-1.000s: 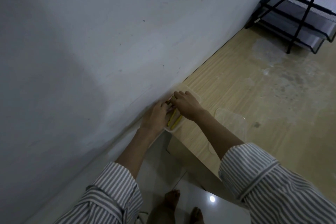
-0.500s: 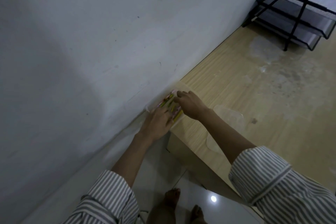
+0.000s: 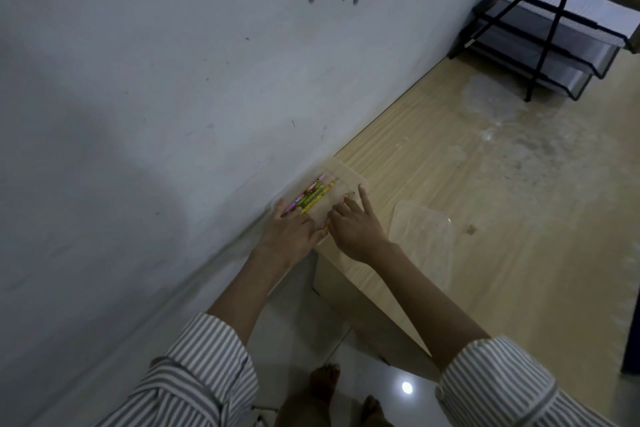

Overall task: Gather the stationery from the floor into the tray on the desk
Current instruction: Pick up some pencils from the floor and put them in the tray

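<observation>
Wood-grain counter (image 3: pixel 450 166) by wall (image 3: pixel 173 80) | clear tray (image 3: pixel 360 180) at near-left corner, pencils (image 3: pixel 313 196) inside | left grip (image 3: pixel 294 232) flat on pencil ends, right grip (image 3: pixel 356 225) splayed at rim, neither clasping | risk: a nudge tips tray off edge

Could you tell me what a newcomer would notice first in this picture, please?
Probably the bright pencils in the clear tray at the desk corner by the wall, with the left hand and right hand on it. Then the clear lid lying right of the tray, and the black mesh rack at the far end.
</observation>
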